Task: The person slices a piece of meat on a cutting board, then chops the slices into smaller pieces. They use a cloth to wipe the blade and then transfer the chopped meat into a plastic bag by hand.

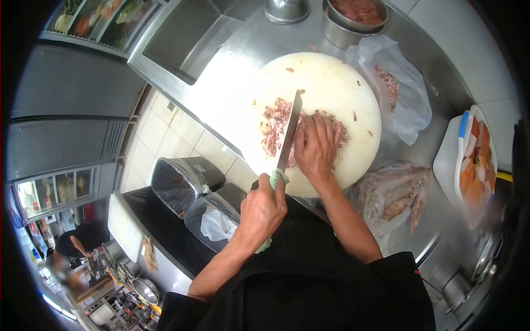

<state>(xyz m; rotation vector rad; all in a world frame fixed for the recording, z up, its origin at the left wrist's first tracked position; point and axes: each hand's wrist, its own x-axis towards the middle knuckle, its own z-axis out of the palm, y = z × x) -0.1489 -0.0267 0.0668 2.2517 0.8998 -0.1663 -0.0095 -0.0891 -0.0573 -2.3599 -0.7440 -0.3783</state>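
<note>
My left hand [262, 208] is closed round the handle of a long kitchen knife [291, 127], and a pale green wrap shows at the handle. The blade points away from me and cuts across the round white cutting board [323, 74]. To its left lies a heap of chopped pinkish meat [274, 124]. On the right side of the blade, my right hand [318, 143] presses down on more meat, fingers bent and close together, partly hiding it. Small scraps are scattered over the board.
Beyond the board stand stacked metal bowls with ground meat [361, 12]. A plastic bag with chopped meat [395, 88] and a bag of larger meat pieces [395, 201] lie to the right, near a white tray [450, 146]. Lined bins [187, 179] and a sink [182, 41] are left.
</note>
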